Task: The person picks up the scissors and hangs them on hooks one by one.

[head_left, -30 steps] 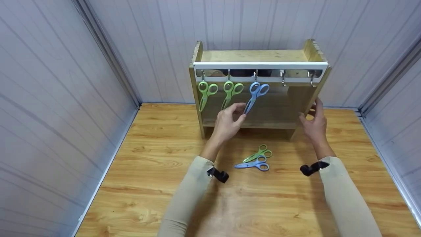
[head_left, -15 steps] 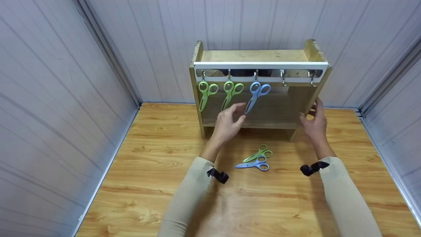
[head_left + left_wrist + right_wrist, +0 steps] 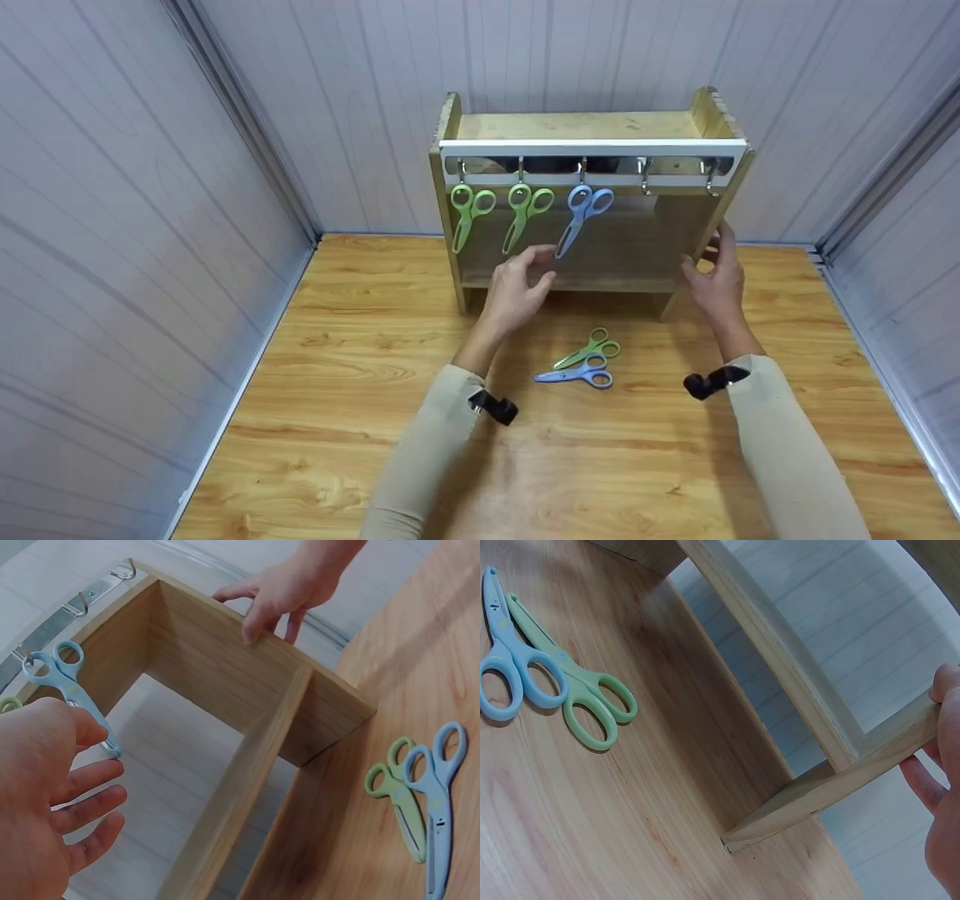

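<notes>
In the head view, blue scissors (image 3: 577, 220) hang from the middle hook of the wooden rack (image 3: 577, 126). Two green pairs (image 3: 464, 222) (image 3: 517, 222) hang on the hooks to their left. Just below the blue tip is my left hand (image 3: 516, 294), thumb and fingers apart, holding nothing; the left wrist view has its fingers (image 3: 88, 780) by the blade tip. My right hand (image 3: 718, 289) grips the rack's right side panel, thumb in front, fingers behind. On the floor, blue scissors (image 3: 574, 373) partly overlap green scissors (image 3: 577, 355).
Two bare hooks (image 3: 645, 180) (image 3: 711, 180) are at the right end of the white hook strip (image 3: 592, 144). A lower shelf (image 3: 600, 285) spans the rack. Pale panelled walls (image 3: 375, 112) stand behind and at both sides of the wood-patterned floor (image 3: 322, 420).
The left hand's fingertips have come away from the hanging blue scissors, and the hand has dropped slightly with its thumb and fingers wider apart. My right hand keeps its grip on the rack.
</notes>
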A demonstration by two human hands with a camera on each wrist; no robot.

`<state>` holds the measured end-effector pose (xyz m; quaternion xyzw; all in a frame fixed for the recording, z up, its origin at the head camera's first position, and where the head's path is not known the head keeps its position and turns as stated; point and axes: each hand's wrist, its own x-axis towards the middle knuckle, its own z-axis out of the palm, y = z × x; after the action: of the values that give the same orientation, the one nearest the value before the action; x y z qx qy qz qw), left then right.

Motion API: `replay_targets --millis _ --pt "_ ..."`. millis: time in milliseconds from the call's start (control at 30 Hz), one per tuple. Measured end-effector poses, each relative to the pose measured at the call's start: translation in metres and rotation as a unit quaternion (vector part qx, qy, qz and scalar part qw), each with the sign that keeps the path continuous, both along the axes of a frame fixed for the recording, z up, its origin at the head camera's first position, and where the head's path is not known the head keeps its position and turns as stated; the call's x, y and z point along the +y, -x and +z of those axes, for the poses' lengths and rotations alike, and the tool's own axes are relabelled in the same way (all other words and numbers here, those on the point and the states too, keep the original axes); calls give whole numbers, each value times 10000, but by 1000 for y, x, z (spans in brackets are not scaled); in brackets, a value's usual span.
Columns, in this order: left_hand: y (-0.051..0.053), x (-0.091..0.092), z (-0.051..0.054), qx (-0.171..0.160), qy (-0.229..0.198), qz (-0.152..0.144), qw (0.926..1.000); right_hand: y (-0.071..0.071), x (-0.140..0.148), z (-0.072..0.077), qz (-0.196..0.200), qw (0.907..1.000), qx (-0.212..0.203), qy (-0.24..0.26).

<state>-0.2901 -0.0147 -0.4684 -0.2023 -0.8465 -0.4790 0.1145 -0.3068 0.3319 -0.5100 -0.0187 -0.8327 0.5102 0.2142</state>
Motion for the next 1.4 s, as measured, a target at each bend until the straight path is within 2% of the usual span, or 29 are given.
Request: replay_targets --millis 233,433,700,1400 --pt "-3 -2 -10 -69 72 -29 9999 0 0 -1 20 10000 -14 23" --pt "-5 -4 -20 -298 78 -63 9995 0 -1 0 -50 9999 76 -48" --pt "-11 -5 -29 -346 431 -21 9985 0 -2 -1 -35 9999 112 -101" --pt "-19 2 -55 -388 1134 -206 9926 1 -1 -1 -94 9999 -1 -103"
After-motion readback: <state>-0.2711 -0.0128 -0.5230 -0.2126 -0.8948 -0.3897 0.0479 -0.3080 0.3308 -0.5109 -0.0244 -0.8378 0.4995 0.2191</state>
